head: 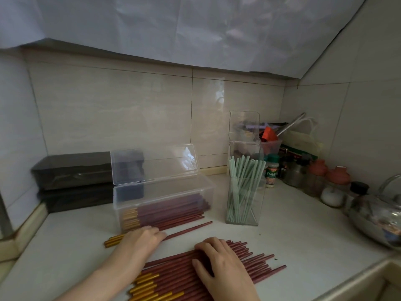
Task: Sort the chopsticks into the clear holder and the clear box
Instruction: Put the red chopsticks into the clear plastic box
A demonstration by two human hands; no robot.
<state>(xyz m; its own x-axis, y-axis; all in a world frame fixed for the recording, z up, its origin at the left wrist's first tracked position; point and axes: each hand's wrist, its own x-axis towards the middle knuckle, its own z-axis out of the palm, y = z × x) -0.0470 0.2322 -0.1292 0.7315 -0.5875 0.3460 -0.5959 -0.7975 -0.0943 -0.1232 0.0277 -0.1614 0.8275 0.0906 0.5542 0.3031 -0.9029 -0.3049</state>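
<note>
green chopsticks point(243, 187) stood in the clear holder point(245, 183), many red ones in the clear box point(162, 198). our left hand point(141, 237) gripped a few; right hand point(219, 259) lay spread on the remaining pile point(256, 261).

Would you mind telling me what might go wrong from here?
1. The left hand covers a small bunch of red chopsticks with gold ends; some might roll away loose.
2. The tall clear holder of pale green chopsticks stands close; a long stick swung toward the clear box might tip it.
</note>
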